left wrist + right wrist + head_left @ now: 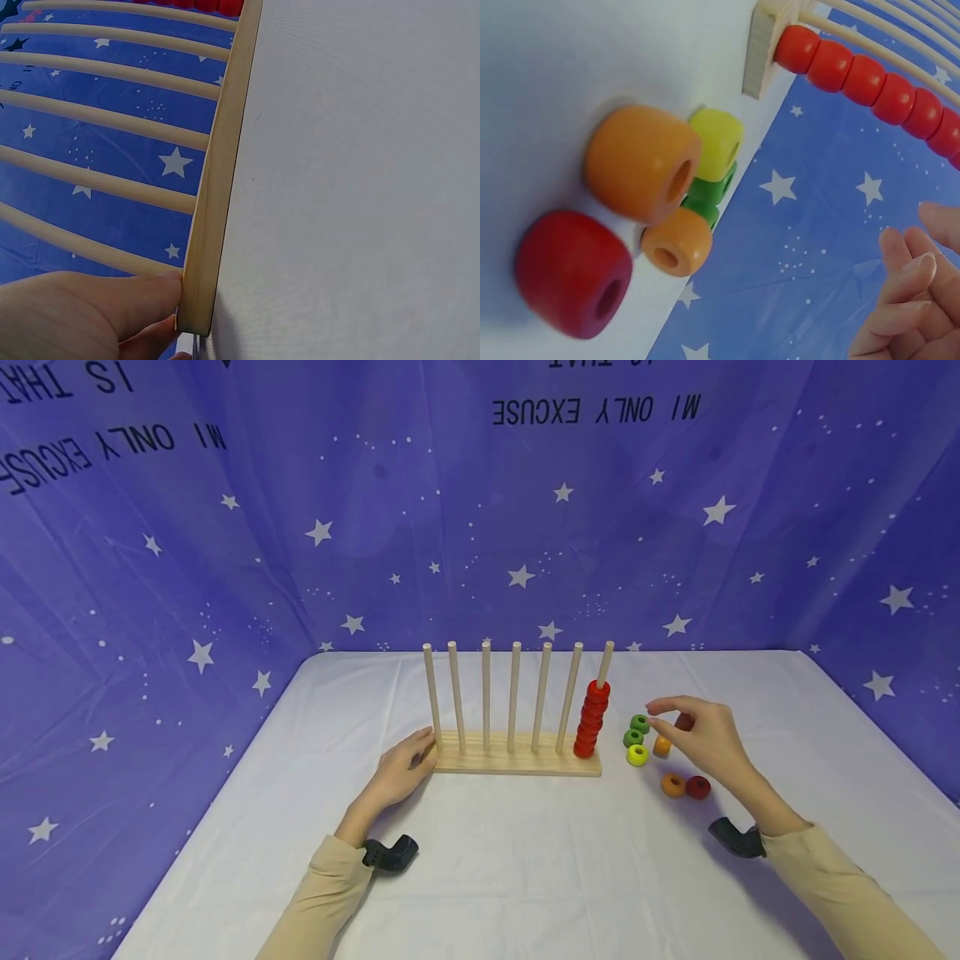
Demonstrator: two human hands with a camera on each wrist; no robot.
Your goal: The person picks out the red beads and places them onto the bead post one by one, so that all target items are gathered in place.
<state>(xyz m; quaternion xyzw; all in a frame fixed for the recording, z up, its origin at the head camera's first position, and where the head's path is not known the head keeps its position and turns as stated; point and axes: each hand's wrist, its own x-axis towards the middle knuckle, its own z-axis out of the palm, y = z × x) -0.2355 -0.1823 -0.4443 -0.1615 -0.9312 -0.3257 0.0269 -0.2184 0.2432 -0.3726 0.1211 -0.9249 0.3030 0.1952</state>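
Wooden rack point(517, 764) with seven upright pegs stands on the white table point(525, 877), a little behind the middle. Its rightmost peg carries a stack of red beads point(592, 718), and the other six pegs are bare. The left hand point(397, 774) lies flat on the cloth at the left end of the rack, fingers straight and relaxed, and the fingertips press against the end of the base; it grips nothing. The right hand point(701, 735) hovers above the table on the right side, wrist raised, the fingers loosely bent and the forefinger and thumb pointing left, with nothing between them. Just under its fingertips are loose beads: two green beads point(637, 730), a yellow bead point(637, 754) and a small orange bead point(662, 746). A little nearer to the person lie another orange bead point(672, 785) and a dark red bead point(698, 787), side by side. Blue cloth with white stars point(480, 527) hangs behind and around the table.
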